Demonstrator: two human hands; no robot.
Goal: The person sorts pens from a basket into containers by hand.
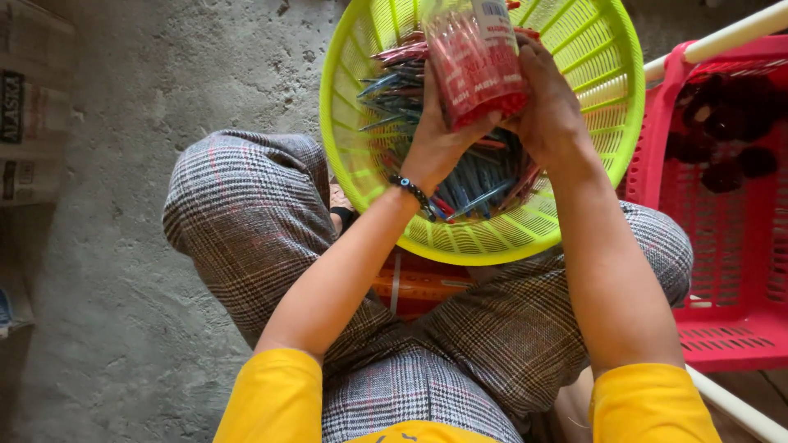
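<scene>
Both hands hold one clear plastic packet of red pens [474, 59] above a lime-green slotted basket [603, 78]. My left hand [439, 135], with a dark bead bracelet on the wrist, grips the packet's lower left side. On the lower right side my right hand [548, 107] cups it. Inside the basket lie several loose wrapped pens [402, 90], red and blue. The basket rests on my knees, over plaid trousers.
A red plastic crate [739, 271] with dark round things inside stands at the right, beside a white pipe [730, 37]. An orange box [419, 283] sits under the basket. Newspapers [29, 107] lie at the left on the grey concrete floor [123, 312].
</scene>
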